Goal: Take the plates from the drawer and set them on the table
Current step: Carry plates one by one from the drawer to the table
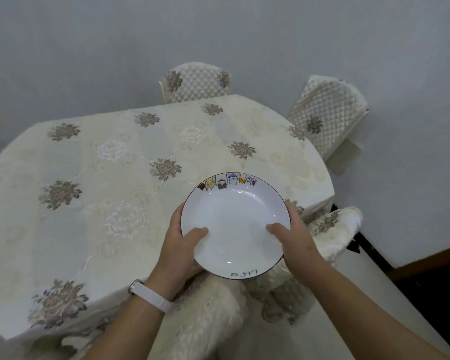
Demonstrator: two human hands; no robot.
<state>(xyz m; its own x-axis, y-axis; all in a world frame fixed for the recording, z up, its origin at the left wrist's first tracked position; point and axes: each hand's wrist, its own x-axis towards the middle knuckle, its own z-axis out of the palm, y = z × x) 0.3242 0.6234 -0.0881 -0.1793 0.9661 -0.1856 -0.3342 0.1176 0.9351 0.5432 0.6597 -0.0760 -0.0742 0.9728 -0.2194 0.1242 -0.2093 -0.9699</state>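
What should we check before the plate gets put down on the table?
1. The left hand grips the plate by its rim, thumb on top: ok.
2. The right hand grips the opposite rim: ok.
3. The plate is empty: ok.
4. The cloth on the table ahead of the plate is bare: ok.
5. The plate is fully over the table: not ok, its near edge seems to hang over the chair.
6. Another plate hides underneath: cannot tell.
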